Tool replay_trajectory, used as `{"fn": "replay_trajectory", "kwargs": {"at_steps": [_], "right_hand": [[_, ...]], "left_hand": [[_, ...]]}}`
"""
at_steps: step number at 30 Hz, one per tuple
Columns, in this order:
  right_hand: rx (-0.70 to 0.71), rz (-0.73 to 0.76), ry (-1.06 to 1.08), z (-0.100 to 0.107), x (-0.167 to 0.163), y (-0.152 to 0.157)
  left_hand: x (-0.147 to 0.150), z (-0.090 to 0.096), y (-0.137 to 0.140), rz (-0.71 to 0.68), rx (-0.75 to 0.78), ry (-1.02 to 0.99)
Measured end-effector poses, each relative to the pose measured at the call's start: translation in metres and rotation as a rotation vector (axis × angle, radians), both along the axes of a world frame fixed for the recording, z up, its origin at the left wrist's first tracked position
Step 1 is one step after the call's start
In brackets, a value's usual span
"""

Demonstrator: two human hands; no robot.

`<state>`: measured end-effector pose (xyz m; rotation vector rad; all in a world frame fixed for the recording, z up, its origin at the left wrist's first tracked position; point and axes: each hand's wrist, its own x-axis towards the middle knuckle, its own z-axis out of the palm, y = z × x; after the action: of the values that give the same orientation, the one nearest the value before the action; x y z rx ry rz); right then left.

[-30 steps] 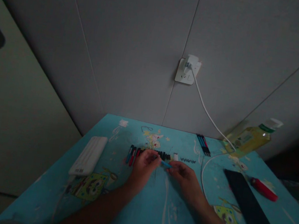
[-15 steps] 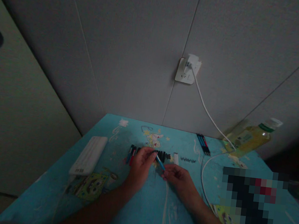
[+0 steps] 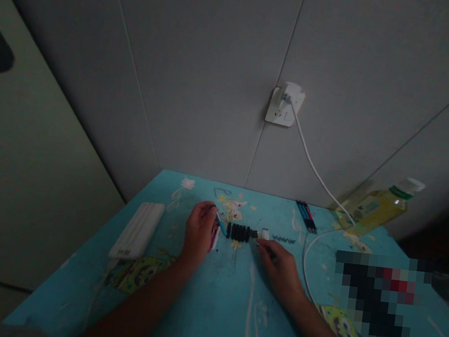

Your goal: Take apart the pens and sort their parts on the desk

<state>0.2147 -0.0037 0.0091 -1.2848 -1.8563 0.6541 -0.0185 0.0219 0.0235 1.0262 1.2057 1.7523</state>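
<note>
My left hand is closed around the upper end of a blue pen barrel, which slants down to the right. Beneath that hand, red and white pen parts show in part; my fingers hide the others. To the right lies a row of black grips, followed by small black pieces. My right hand is low over the table with thumb and forefinger pinched beside these pieces and the thin white refills. What its fingertips hold is too small to make out. Small dark springs lie just beyond it.
Several pens lie at the back of the blue table. A white power bank is on the left. A bottle of yellow liquid stands back right. A white cable runs from the wall socket across the table.
My left hand has moved left with the blue barrel. My right hand has let go of the barrel's lower end and shifted right and slightly up toward the refills and small black pieces.
</note>
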Motion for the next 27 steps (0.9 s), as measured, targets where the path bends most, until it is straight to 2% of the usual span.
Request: {"fn": "replay_trajectory", "kwargs": {"at_steps": [5, 11, 15, 18, 22, 27], "right_hand": [[0.032, 0.028, -0.058, 0.000, -0.001, -0.001], [0.044, 0.059, -0.072, 0.004, -0.002, -0.004], [0.054, 0.096, -0.079, 0.005, -0.003, -0.005], [0.058, 0.099, -0.079, 0.005, -0.004, -0.006], [0.063, 0.114, -0.093, 0.006, -0.005, -0.006], [0.071, 0.124, -0.102, 0.006, -0.005, -0.007]], "left_hand": [[-0.008, -0.010, 0.012, -0.034, -0.020, 0.218], [-0.023, -0.008, 0.019, 0.058, -0.022, 0.416], [-0.024, -0.010, 0.019, -0.024, -0.020, 0.541], [-0.020, -0.016, 0.017, -0.086, 0.000, 0.726], [-0.016, -0.025, 0.017, -0.110, 0.040, 0.976], [-0.014, -0.027, 0.018, -0.115, 0.083, 1.125]]}}
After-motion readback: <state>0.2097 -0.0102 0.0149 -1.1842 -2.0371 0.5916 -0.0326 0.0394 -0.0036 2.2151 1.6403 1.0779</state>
